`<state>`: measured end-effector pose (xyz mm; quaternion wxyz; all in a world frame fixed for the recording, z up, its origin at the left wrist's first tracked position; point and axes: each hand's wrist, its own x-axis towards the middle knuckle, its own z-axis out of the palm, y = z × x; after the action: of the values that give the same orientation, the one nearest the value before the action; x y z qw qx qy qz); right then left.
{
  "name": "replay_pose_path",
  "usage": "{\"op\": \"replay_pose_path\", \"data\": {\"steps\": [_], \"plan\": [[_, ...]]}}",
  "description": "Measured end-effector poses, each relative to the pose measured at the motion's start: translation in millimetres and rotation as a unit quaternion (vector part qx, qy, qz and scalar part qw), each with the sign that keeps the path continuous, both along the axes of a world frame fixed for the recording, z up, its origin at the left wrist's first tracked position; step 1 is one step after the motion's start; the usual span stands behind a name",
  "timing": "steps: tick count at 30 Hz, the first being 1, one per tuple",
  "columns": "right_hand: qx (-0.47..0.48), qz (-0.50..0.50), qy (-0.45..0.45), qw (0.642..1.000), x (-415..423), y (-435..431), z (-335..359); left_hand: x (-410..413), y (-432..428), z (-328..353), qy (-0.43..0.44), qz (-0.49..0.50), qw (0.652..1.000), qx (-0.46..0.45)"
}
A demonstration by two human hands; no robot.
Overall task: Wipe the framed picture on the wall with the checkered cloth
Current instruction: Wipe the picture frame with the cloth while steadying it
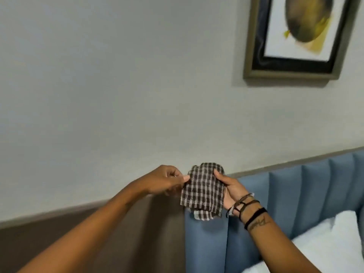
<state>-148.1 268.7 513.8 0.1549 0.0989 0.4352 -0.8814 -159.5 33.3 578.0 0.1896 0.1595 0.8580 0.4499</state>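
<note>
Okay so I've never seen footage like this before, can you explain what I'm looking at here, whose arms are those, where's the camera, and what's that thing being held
There is no machine here. The single picture comes from a wide-angle camera worn on a person's head, looking forward at their own arms, so the arms reach into the view from below.

The left hand pinches the left edge of a brown and white checkered cloth. The right hand, with several bands on its wrist, supports the cloth from the other side. The cloth looks folded and is held in the air in front of the wall, touching nothing else.

Up at the right hangs the framed picture, a dark oval shape with yellow on white, well apart from the cloth, so it is not being wiped in this frame. Below right are a blue padded headboard and white pillows.
</note>
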Motion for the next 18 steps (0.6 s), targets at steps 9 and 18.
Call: {"op": "replay_pose_path", "data": {"steps": [9,18], "plan": [[-0.103,-0.199,0.045,0.974,-12.4,78.0,114.5,-54.5,53.2,184.4,0.596,-0.013,0.738,-0.316],[0.031,-0.445,0.243,0.861,-28.6,178.2,283.3,-94.7,208.9,421.2,0.746,0.046,0.548,-0.375]]}}
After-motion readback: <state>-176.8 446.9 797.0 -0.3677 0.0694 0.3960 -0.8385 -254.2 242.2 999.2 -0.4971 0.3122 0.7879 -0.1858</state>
